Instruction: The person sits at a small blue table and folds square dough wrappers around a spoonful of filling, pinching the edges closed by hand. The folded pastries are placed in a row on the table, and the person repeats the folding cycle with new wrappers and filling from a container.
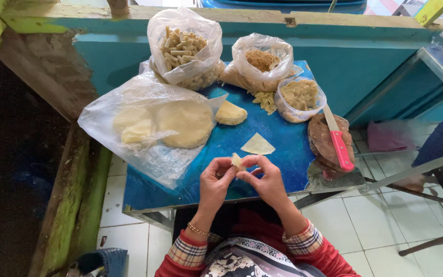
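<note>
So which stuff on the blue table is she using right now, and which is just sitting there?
In use:
- small dough piece, pinched by left hand and right hand
- cut dough triangle, close by
- round dough sheets under plastic

Just lying there:
- pink-handled knife on round wooden board
- bags of rolled pieces
- blue table

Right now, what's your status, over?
Left hand and right hand pinching a small dough piece. Triangular dough sheet lies beyond. Nothing blocking.

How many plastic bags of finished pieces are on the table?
3: a big bag of rolled sticks at the back left, a bag of brown crumbs beside it, and a smaller bag front right of that.
</note>
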Demonstrator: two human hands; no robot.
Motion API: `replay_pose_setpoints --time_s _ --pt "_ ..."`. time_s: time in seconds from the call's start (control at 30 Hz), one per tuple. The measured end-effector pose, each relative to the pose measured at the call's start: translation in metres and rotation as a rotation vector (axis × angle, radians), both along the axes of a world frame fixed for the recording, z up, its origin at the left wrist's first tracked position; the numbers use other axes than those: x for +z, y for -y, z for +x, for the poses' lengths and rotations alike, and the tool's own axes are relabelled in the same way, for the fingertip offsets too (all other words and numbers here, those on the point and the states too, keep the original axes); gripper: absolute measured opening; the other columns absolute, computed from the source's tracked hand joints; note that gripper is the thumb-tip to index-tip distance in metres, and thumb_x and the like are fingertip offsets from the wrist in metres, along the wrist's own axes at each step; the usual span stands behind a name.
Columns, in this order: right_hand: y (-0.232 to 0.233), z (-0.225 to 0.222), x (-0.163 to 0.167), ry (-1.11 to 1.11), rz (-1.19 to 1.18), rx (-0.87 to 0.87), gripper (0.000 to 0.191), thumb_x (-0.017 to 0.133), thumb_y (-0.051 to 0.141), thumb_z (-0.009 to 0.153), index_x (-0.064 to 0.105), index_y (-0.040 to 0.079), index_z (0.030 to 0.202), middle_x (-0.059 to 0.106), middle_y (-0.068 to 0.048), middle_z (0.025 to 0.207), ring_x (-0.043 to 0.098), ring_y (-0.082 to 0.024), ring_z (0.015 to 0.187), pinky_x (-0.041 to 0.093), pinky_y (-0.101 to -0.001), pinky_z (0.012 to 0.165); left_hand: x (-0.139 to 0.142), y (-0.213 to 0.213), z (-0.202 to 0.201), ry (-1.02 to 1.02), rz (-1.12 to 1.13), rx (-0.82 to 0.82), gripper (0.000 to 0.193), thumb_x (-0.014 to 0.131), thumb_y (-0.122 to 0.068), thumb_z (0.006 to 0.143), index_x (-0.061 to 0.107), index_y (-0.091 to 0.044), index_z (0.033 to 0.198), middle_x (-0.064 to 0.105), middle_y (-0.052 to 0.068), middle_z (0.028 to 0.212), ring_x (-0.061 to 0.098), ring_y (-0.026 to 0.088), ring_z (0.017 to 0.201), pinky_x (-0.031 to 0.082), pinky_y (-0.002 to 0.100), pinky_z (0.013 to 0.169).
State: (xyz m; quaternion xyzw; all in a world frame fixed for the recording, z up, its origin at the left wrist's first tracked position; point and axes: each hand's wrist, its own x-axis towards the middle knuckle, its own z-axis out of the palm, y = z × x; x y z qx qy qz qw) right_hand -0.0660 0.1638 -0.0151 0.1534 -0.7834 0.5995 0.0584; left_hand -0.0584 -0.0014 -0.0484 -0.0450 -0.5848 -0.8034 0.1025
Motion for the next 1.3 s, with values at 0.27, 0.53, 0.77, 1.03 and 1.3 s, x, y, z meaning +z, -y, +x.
replay_pose_setpoints --time_s 0.27,0.53,0.77,1.03,1.3 --pt "-0.015 -0.016 -0.024 0.325 -0.401 0.06 0.013 0.069 0.013 0.098 0.07 0.004 0.107 0.071 -0.005 0.096 0.067 -0.012 0.086 0.055 -0.029 0.073 -0.006 0.003 -0.001 0.017 0.075 -0.06 0.008 0.073 -0.003 0.095 0.07 -0.001 0.103 0.073 0.003 0.094 0.068 0.007 0.085 0.056 0.023 0.076" --pt "-0.049 -0.028 -0.018 0.37 -0.68 -0.035 0.01 0.064 0.013 0.099 0.067 0.009 0.107 0.07 -0.003 0.099 0.068 -0.013 0.089 0.057 -0.0313 0.076 0.002 0.012 -0.001 0.068 0.342 -0.068 0.008 0.066 -0.004 0.097 0.064 -0.004 0.104 0.071 0.005 0.1 0.07 0.012 0.089 0.06 0.03 0.079" --pt "-0.049 -0.028 0.015 -0.536 0.328 -0.393 0.013 0.067 0.017 0.102 0.065 0.007 0.109 0.072 -0.008 0.111 0.07 -0.019 0.094 0.056 -0.0289 0.079 0.009 0.013 0.001 0.103 0.378 -0.009 0.007 0.065 -0.006 0.099 0.064 -0.005 0.106 0.068 0.004 0.099 0.068 0.013 0.086 0.059 0.031 0.078" --pt "-0.016 -0.016 0.021 -0.713 0.907 -0.234 0.015 0.074 0.019 0.086 0.068 0.009 0.097 0.071 -0.006 0.103 0.067 -0.027 0.096 0.052 -0.0415 0.076 0.01 0.012 -0.001 0.085 0.394 -0.028 0.007 0.065 -0.006 0.098 0.063 -0.004 0.105 0.068 0.004 0.1 0.069 0.012 0.089 0.06 0.031 0.079" --pt "-0.018 -0.012 0.011 -0.544 0.768 -0.338 0.012 0.075 0.021 0.088 0.075 0.01 0.091 0.068 -0.005 0.094 0.066 -0.027 0.089 0.054 -0.0406 0.074 0.009 0.011 -0.001 0.083 0.382 -0.044 0.008 0.066 -0.006 0.097 0.062 -0.004 0.104 0.068 0.004 0.1 0.069 0.012 0.087 0.06 0.03 0.076"
